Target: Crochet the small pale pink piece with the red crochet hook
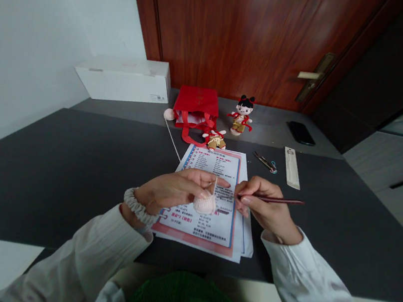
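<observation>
My left hand (pixel 175 189) pinches a small pale pink crocheted piece (pixel 204 204) between thumb and fingers, just above the printed instruction sheet (pixel 210 192). A white yarn strand (pixel 173 139) runs from the piece back toward a small yarn ball (pixel 169 114). My right hand (pixel 267 206) is closed on a dark red crochet hook (pixel 277 200), its tip pointing left toward the crocheted piece. Both hands hover over the dark table (pixel 69 171), a few centimetres apart.
At the back stand a red gift bag (pixel 196 106), a small doll (pixel 243 114) and a part-made doll figure (pixel 215 140). A white box (pixel 125 79), a black phone (pixel 301 133), small scissors (pixel 265 161) and a narrow packet (pixel 292 167) lie around. A wooden door (pixel 249 32) rises behind.
</observation>
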{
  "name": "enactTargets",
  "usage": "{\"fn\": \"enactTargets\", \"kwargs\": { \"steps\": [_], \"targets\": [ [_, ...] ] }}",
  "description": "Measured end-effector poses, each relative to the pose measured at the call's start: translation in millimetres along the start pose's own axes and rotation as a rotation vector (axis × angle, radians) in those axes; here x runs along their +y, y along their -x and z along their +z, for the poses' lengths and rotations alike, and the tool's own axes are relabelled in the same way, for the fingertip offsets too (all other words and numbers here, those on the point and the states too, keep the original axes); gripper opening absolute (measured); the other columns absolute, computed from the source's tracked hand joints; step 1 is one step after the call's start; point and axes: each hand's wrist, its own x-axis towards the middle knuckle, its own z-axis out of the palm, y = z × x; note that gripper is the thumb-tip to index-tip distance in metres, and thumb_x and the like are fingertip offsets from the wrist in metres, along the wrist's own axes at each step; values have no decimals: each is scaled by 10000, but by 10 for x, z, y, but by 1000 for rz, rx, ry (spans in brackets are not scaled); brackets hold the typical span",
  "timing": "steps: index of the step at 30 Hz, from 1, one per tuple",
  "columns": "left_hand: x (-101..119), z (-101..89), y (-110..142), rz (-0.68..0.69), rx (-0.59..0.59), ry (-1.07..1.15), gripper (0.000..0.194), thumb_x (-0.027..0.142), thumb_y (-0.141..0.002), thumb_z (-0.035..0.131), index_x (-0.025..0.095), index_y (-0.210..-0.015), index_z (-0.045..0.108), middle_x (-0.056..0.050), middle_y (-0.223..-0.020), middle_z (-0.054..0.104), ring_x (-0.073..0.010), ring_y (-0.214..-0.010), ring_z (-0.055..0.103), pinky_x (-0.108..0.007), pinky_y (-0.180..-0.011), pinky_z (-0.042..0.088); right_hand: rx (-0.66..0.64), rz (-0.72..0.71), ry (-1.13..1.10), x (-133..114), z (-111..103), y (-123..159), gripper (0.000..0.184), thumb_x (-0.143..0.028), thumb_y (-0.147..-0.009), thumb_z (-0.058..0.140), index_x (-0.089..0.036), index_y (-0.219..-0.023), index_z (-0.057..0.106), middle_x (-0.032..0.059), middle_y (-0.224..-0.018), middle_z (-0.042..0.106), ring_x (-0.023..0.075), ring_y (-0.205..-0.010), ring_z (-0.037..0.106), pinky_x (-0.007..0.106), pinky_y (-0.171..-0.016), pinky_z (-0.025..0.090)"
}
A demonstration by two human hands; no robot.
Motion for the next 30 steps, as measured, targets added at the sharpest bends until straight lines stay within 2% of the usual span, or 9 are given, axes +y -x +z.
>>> {"fn": "enactTargets", "kwargs": {
  "steps": [3,6,8,11,14,16,21,26,30],
  "targets": [
    [1,52,2,67,55,-80,437,136,-673,691,124,-1107,645,-18,-755,618,-132,-685,564,-277,-679,401,19,80,-137,1,30,-22,202,-258,-755,746,-177,-695,571,-21,-602,623,75,-458,496,173,-377,352],
    [-19,129,-17,218,207,-262,460,136,-724,668,127,-1179,599,38,-671,543,-95,-609,487,-261,-633,364,44,144,-217,19,58,-44,234,-266,-774,723,-179,-670,533,-33,-575,606,65,-427,464,166,-366,327],
    [-35,177,-39,300,306,-387,478,146,-744,660,130,-1213,565,54,-660,519,-91,-593,457,-259,-614,349,68,130,-207,41,66,-56,226,-264,-788,708,-183,-682,526,-33,-592,618,64,-427,464,175,-382,334],
    [-44,221,-74,377,410,-539,306,157,-756,655,135,-1059,619,42,-670,531,-112,-653,501,-276,-658,380,117,27,-74,68,67,-65,198,-259,-799,700,-189,-708,538,-28,-621,636,79,-460,487,205,-431,365],
    [-35,240,-90,423,484,-641,83,156,-760,643,143,-842,632,5,-720,578,-158,-806,567,-313,-801,408,142,-69,112,70,59,-58,184,-265,-808,693,-191,-718,551,-27,-632,626,87,-485,479,229,-470,375],
    [-28,250,-90,429,510,-670,123,156,-760,634,142,-882,636,-2,-739,591,-169,-832,575,-328,-843,406,146,-104,208,60,52,-46,168,-256,-818,682,-192,-727,557,-28,-639,609,89,-507,476,233,-483,372],
    [-34,261,-90,437,562,-686,336,165,-766,623,150,-1102,626,14,-702,590,-172,-779,576,-331,-809,414,146,-193,368,47,38,-10,122,-235,-845,644,-199,-761,564,-20,-680,599,103,-572,513,247,-529,404],
    [-38,261,-117,468,590,-753,295,149,-781,606,168,-1072,650,0,-718,624,-183,-806,597,-337,-849,414,149,-281,618,41,93,21,107,-211,-886,587,-213,-799,526,-14,-719,599,114,-625,554,244,-564,436],
    [-49,275,-133,513,654,-820,255,138,-806,585,177,-1047,657,-16,-766,647,-189,-843,617,-336,-872,424,54,-489,874,26,176,5,118,-127,-898,528,-219,-833,494,-1,-746,584,124,-653,568,251,-590,464]
  ]
}}
